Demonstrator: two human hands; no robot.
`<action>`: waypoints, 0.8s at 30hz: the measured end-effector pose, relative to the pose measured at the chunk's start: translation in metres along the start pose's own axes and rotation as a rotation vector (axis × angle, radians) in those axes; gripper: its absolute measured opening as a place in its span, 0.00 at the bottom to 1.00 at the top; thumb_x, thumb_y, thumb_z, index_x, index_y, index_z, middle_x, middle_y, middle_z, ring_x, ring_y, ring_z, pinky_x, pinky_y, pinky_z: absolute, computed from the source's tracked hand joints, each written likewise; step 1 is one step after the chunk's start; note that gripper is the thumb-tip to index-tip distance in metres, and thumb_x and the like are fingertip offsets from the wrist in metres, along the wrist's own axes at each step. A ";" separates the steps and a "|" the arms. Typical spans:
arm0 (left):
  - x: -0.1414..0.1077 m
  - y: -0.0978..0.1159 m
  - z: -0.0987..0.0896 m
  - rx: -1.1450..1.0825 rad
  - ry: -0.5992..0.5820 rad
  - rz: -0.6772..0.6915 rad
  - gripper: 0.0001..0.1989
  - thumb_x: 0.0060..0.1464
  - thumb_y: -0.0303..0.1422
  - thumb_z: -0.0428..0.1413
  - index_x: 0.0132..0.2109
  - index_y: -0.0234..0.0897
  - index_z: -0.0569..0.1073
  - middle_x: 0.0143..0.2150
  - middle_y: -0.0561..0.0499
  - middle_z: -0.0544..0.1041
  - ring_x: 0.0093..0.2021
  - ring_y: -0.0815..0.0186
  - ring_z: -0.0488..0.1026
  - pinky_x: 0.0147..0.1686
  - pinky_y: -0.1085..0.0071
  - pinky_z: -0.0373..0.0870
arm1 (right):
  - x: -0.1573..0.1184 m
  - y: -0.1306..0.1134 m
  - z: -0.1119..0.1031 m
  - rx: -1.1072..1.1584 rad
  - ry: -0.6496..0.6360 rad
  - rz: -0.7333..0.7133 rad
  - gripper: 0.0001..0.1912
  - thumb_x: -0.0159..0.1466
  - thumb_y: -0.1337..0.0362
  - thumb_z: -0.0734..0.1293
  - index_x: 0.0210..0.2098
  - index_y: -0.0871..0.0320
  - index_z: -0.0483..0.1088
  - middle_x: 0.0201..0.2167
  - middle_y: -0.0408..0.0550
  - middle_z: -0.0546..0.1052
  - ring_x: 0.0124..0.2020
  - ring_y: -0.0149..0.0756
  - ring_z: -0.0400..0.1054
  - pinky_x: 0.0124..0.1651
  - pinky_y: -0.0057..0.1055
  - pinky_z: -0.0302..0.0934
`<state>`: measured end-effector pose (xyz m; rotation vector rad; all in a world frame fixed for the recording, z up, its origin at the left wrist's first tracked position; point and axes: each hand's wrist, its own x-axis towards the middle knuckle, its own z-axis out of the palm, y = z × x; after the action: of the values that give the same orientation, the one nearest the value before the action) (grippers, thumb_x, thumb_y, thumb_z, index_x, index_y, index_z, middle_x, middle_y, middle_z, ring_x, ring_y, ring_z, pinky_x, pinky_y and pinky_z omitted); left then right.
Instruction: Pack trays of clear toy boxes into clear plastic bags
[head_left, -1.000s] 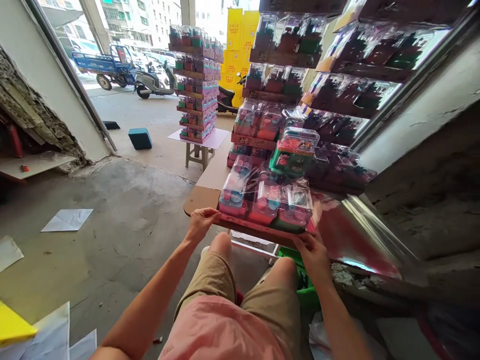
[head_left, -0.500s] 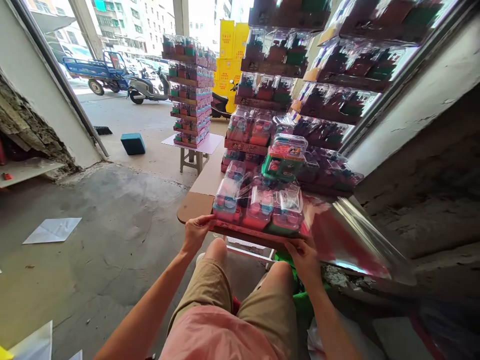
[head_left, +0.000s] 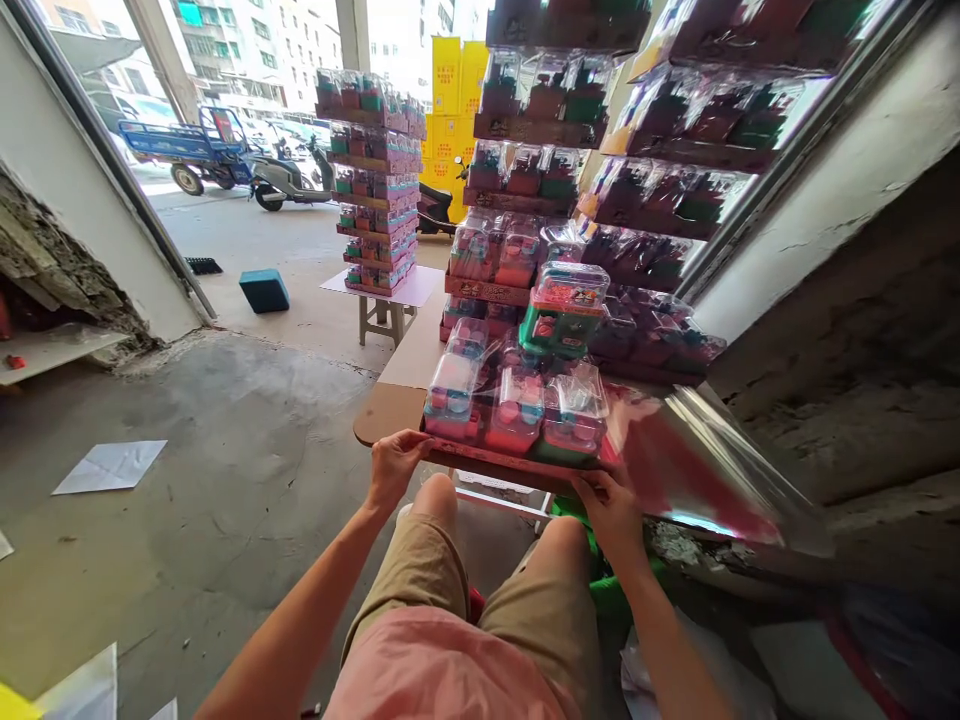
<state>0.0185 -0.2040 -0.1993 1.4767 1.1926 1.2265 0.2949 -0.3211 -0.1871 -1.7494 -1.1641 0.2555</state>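
A shallow red display tray [head_left: 510,465] lies at the near edge of the table [head_left: 386,412], filled with several clear-lidded plastic boxes [head_left: 514,410] in pink, teal and green. My left hand [head_left: 397,462] pinches the tray's near left corner between thumb and fingers. At the near right corner, my right hand [head_left: 607,505] grips the same front edge, its thumb and fingers closed on it. A green box with a clear lid [head_left: 566,310] sits on top at the back of the tray.
Tall stacks of wrapped trays [head_left: 540,120] stand behind and to the right. Clear film [head_left: 697,470] covers the table's right side. Another stack [head_left: 375,180] rests on a stool-borne board. A blue block [head_left: 264,290] and a paper sheet [head_left: 109,467] lie on the floor.
Both hands keep their hold on the tray's front corners. The view has shifted slightly; the tray and boxes look nearly unmoved.
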 end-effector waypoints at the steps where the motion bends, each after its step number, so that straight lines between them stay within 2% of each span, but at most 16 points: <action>1: 0.000 0.001 0.000 0.021 0.009 0.006 0.12 0.43 0.41 0.59 0.29 0.36 0.78 0.25 0.50 0.78 0.27 0.65 0.73 0.29 0.73 0.67 | 0.000 0.001 0.000 -0.003 0.000 0.002 0.22 0.50 0.44 0.65 0.23 0.58 0.71 0.31 0.51 0.71 0.31 0.40 0.67 0.34 0.37 0.63; 6: 0.000 0.001 0.001 0.104 0.053 0.035 0.09 0.43 0.39 0.60 0.27 0.37 0.78 0.28 0.51 0.78 0.28 0.65 0.72 0.31 0.73 0.66 | 0.000 0.003 0.001 -0.018 0.001 0.011 0.23 0.49 0.43 0.65 0.24 0.58 0.70 0.32 0.51 0.71 0.30 0.39 0.66 0.32 0.36 0.63; 15: 0.000 0.000 0.004 0.155 0.036 0.028 0.06 0.45 0.35 0.59 0.28 0.37 0.78 0.27 0.51 0.79 0.28 0.64 0.75 0.30 0.73 0.68 | 0.000 0.007 0.004 -0.142 0.050 -0.133 0.21 0.55 0.45 0.62 0.24 0.57 0.69 0.33 0.52 0.71 0.31 0.40 0.66 0.35 0.38 0.62; 24: -0.003 -0.004 0.009 0.248 0.103 0.061 0.06 0.48 0.33 0.58 0.29 0.35 0.76 0.28 0.49 0.79 0.28 0.65 0.74 0.32 0.73 0.66 | -0.002 0.007 0.010 -0.180 0.128 -0.201 0.20 0.57 0.46 0.60 0.25 0.57 0.70 0.33 0.53 0.71 0.36 0.43 0.66 0.39 0.40 0.62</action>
<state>0.0271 -0.2067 -0.2052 1.6575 1.4195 1.2431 0.2912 -0.3172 -0.1984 -1.7593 -1.2895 -0.0836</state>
